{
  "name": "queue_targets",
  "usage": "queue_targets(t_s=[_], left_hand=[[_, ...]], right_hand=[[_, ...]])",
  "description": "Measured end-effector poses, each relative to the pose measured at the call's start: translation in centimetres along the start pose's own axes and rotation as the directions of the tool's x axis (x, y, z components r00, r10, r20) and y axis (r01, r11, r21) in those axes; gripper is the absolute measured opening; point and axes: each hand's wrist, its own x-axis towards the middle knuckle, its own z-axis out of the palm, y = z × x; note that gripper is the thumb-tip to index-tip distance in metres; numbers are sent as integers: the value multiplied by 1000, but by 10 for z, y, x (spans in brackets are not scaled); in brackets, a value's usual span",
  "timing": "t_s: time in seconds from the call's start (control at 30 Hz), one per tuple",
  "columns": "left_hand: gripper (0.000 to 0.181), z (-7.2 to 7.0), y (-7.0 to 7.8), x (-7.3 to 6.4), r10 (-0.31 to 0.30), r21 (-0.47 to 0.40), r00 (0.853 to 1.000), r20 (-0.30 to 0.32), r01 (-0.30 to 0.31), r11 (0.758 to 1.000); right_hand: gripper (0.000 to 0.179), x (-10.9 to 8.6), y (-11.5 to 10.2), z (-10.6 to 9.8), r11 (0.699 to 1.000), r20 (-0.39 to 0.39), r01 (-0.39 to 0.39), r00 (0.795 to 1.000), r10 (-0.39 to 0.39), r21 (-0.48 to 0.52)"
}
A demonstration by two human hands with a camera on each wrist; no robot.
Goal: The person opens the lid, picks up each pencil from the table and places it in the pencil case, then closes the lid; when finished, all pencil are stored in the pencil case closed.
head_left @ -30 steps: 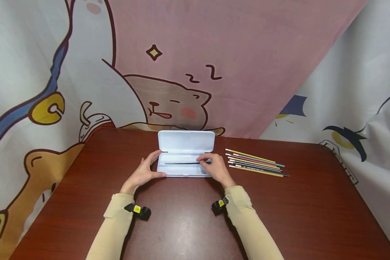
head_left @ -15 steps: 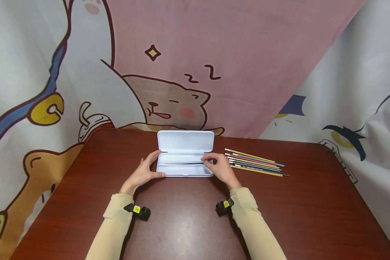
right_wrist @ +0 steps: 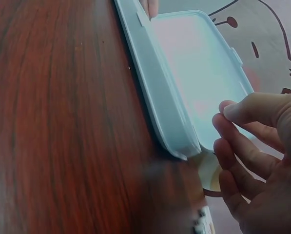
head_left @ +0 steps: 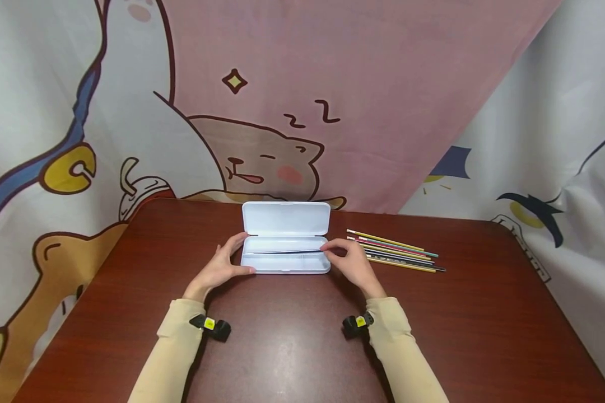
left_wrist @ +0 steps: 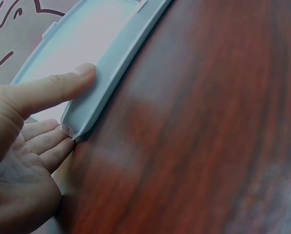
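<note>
A white pencil case [head_left: 274, 265] lies on the table with its lid [head_left: 285, 219] raised at the back. My left hand [head_left: 217, 272] grips the left end of the case, thumb on the front edge and fingers behind the end wall; the left wrist view shows this thumb [left_wrist: 79, 78] on the front wall. A thin dark pencil [head_left: 287, 252] slants across the inside of the case. At the case's right end, my right hand [head_left: 354, 264] pinches the pencil's right end between thumb and index finger, the other fingers loosely curved.
Several pencils [head_left: 400, 252] in yellow, red, teal and black lie side by side just right of the case, partly behind my right hand. The brown wooden table [head_left: 282, 347] ends at a cartoon-printed curtain [head_left: 383, 112] behind the case.
My right hand has slid rightward along the dark pencil to its right end, uncovering more of the case's interior. My left hand keeps its hold on the case.
</note>
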Motion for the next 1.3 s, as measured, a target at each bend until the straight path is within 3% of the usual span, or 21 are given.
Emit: queue_targets(t_s=[0.07, 0.17, 0.23, 0.3, 0.4, 0.7, 1.3], left_hand=[[88, -2, 12, -3, -4, -1, 1000, 4, 4, 1000], [89, -1, 13, -3, -10, 3, 1000, 3, 10, 1000], [89, 0, 13, -2, -20, 5, 1000, 5, 20, 1000], [91, 1, 2, 0, -19, 9, 1000, 4, 19, 1000], [91, 0, 2, 0, -17, 7, 1000, 9, 17, 1000], [91, 0, 4, -1, -24, 13, 1000, 11, 24, 1000], [90, 1, 11, -3, -18, -3, 1000, 4, 18, 1000]], right_hand=[[12, -3, 1, -4, 1000, -4, 2, 1000, -2, -5], [12, -7, 3, -13, 1000, -4, 2, 1000, -3, -12], [12, -11, 4, -19, 1000, -2, 1, 1000, -1, -14], [13, -14, 7, -26, 1000, 2, -9, 1000, 9, -16], [13, -19, 10, -35, 999, -2, -25, 1000, 25, -31], [13, -34, 29, -64, 997, -25, -6, 1000, 4, -71], [18, -57, 50, -114, 970, -100, -122, 990, 103, -210]])
